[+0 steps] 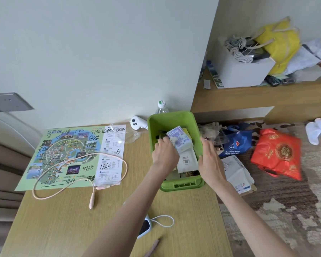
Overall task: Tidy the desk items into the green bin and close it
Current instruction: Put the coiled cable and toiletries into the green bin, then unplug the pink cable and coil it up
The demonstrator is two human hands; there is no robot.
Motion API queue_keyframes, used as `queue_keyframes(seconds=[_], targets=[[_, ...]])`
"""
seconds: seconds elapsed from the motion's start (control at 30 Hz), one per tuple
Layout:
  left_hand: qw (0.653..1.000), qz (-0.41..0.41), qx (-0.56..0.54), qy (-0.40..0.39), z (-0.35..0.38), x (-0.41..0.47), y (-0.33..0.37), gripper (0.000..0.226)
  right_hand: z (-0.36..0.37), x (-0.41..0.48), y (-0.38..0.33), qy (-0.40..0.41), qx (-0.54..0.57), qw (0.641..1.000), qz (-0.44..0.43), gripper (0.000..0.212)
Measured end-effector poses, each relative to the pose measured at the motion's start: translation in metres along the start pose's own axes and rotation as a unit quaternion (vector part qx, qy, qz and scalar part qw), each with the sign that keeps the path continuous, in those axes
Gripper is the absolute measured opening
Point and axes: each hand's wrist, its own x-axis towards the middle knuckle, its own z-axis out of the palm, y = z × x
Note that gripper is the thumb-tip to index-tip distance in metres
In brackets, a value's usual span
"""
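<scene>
The green bin [170,119] stands lidless at the desk's right edge, holding white packets and small boxes. Inside it my left hand [165,152] grips a purple-and-white pack [180,139] at its left side. My right hand [210,160] rests on the bin's right rim with fingers fairly straight. Still on the desk are a pink cable [78,175], a green map sheet [69,154], a white-and-blue device with a cord loop [146,227], a white controller [136,123] and a pink pen [153,247].
A water bottle [161,107] stands behind the bin against the wall. On the carpet to the right lie a blue bag [235,143], a red bag [280,153], papers [237,173] and white slippers [318,130]. A shelf at the back right carries a white box [243,69] and a yellow bag [282,41].
</scene>
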Motion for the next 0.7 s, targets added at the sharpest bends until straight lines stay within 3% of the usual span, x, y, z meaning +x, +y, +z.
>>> queue_keyframes(seconds=[0.2,0.37,0.47,0.6,0.7], targets=[[0.991,0.051,-0.053,0.107,-0.015,-0.008,-0.013,0.026,-0.003,0.001,-0.001,-0.004,-0.011,1.000,-0.004,0.066],[0.969,0.005,-0.137,0.204,-0.031,-0.023,-0.076,0.019,-0.006,-0.009,-0.023,0.034,-0.078,0.995,-0.049,0.059],[0.971,-0.084,-0.119,0.190,-0.023,-0.038,-0.136,0.020,0.002,-0.026,-0.053,0.044,-0.039,0.993,-0.099,0.050],[0.971,-0.205,-0.051,0.112,-0.006,-0.057,-0.210,0.032,0.029,-0.053,-0.094,0.013,0.020,0.979,-0.204,0.039],[0.969,-0.241,-0.023,0.045,0.006,-0.067,-0.243,0.042,0.054,-0.073,-0.117,-0.023,0.022,0.963,-0.269,0.045]])
